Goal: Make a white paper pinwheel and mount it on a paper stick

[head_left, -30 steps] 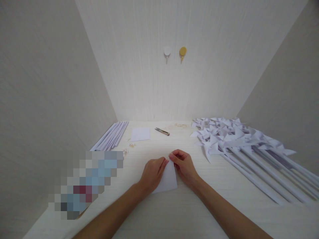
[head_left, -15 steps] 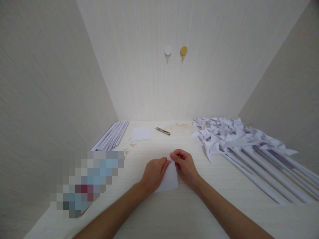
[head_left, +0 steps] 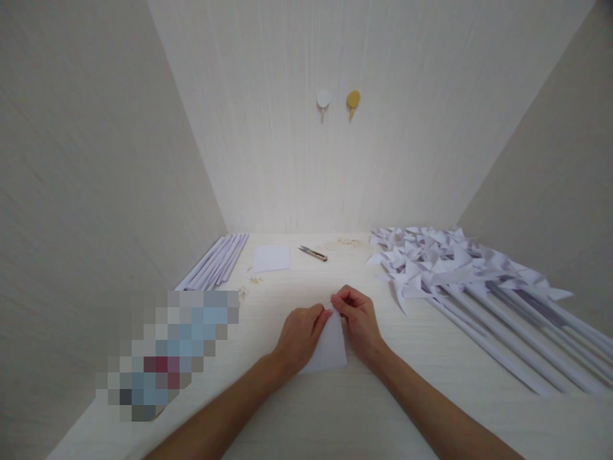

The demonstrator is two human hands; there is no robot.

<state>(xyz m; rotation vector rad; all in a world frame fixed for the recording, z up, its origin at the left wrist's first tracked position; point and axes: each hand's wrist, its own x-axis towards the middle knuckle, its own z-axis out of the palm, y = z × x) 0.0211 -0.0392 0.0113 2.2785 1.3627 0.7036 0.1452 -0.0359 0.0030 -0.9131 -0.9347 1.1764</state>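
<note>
A white sheet of paper (head_left: 329, 348) is held between my two hands above the table, its lower edge hanging toward me. My left hand (head_left: 302, 335) is closed on its upper left part, thumb and fingers pressed together. At the top corner, my right hand (head_left: 357, 318) pinches the same sheet along its right edge. The fingertips of both hands nearly meet there. Part of the paper is hidden behind the left hand, so I cannot tell how it is folded.
Thread snips (head_left: 313, 253) and a flat white paper square (head_left: 271, 258) lie farther back. Rolled paper sticks (head_left: 215, 262) are at the left, near a blurred-out object (head_left: 177, 351). Paper pinwheels (head_left: 431, 255) on sticks are heaped at the right. Two hooks (head_left: 353, 100) hang on the wall.
Both hands and the sheet have shifted very slightly to the right. The grip of each hand looks the same.
</note>
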